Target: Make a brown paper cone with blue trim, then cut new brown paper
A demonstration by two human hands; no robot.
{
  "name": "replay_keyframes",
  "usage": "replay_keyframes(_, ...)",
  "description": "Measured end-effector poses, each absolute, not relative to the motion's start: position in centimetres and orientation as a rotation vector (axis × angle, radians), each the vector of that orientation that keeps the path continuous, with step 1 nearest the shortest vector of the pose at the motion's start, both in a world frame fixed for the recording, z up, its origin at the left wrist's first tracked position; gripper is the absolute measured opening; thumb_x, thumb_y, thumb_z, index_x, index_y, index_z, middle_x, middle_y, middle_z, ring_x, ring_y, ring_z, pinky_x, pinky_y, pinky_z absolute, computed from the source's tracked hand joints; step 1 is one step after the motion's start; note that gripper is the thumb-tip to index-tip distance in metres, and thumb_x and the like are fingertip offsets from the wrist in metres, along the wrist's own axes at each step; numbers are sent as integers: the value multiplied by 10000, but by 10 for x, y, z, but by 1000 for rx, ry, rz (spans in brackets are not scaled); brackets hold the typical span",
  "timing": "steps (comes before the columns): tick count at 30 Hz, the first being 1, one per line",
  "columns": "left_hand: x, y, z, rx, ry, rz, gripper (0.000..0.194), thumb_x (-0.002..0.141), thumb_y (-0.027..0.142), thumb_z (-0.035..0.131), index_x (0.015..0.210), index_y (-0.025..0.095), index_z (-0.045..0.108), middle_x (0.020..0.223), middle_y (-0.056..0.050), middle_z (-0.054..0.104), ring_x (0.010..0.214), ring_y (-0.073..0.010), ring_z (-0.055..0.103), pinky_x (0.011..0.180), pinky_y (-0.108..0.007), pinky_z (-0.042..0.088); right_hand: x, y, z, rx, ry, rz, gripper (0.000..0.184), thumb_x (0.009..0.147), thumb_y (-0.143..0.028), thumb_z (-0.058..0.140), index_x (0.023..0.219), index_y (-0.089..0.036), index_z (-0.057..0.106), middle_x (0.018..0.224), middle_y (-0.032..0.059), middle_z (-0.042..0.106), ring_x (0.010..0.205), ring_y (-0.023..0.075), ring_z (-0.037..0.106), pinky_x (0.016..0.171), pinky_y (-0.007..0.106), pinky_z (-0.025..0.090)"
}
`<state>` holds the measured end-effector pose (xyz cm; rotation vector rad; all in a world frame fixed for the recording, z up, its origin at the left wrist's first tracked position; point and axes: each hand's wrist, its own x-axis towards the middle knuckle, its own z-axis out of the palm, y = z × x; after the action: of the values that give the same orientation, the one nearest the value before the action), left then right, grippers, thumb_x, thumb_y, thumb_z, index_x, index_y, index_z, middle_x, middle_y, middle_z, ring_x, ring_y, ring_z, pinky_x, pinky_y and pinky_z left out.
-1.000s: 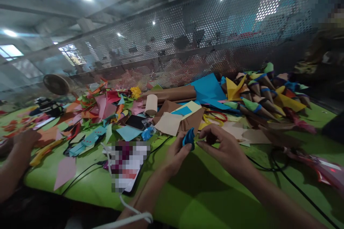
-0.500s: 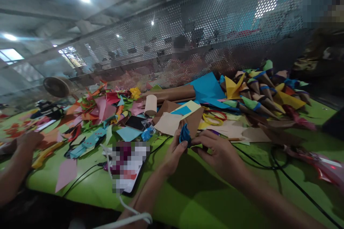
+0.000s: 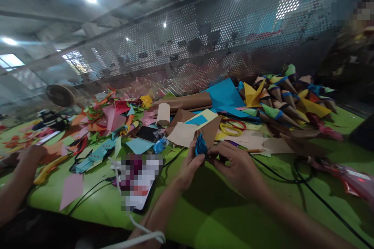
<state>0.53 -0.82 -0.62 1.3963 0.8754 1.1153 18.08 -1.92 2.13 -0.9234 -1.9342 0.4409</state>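
A small folded blue paper piece (image 3: 200,146) is pinched between both my hands above the green table (image 3: 222,218). My left hand (image 3: 189,166) grips it from below with thumb and fingers closed. My right hand (image 3: 233,163) presses its fingertips on the piece from the right side, fingers curled. Brown and cream paper sheets (image 3: 187,132) lie just behind my hands.
Heaps of coloured paper scraps (image 3: 111,120) cover the left. Paper cones (image 3: 280,103) pile at the back right. A phone (image 3: 147,133), a tape roll (image 3: 163,114), scissors (image 3: 232,127) and cables (image 3: 292,179) lie about. Another person's hand (image 3: 32,153) rests at the far left.
My right hand has closed in from apart onto the blue piece, and both hands have shifted slightly up and left.
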Motion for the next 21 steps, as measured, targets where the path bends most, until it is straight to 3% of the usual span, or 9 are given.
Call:
replay_keyframes(7, 4, -8, -3, 1438, 989, 1062, 351, 837, 452, 539, 1101, 221, 524, 972, -27, 580, 924, -195, 517, 883, -324, 430, 182, -19, 22, -928, -1995, 419, 162, 854, -78, 567, 830, -215, 650, 829, 23, 661, 782, 170, 617, 688, 261, 467)
replay_keyframes(15, 4, -13, 2, 1465, 1042, 996, 428, 816, 477, 590, 1158, 239, 494, 1019, -34, 620, 986, -207, 551, 914, -326, 449, 178, -21, 19, -977, -2065, 231, 207, 799, -31, 537, 809, -196, 662, 796, 39, 662, 730, 180, 600, 626, 269, 431)
replay_keyframes(18, 7, -13, 5, 1457, 1055, 1002, 411, 813, 460, 596, 1147, 234, 512, 1056, -41, 637, 1023, -214, 562, 953, -343, 440, 178, -21, 18, -1007, -2086, 214, 188, 824, -60, 547, 742, -193, 652, 754, 37, 651, 690, 175, 589, 597, 270, 412)
replay_keyframes(21, 7, -10, 3, 1391, 1036, 1064, 447, 797, 456, 597, 1181, 236, 527, 1146, -60, 634, 1107, -236, 551, 1001, -365, 408, 179, -20, 20, -968, -2049, 341, 181, 871, -104, 554, 829, -217, 689, 786, 29, 678, 725, 178, 620, 632, 272, 448)
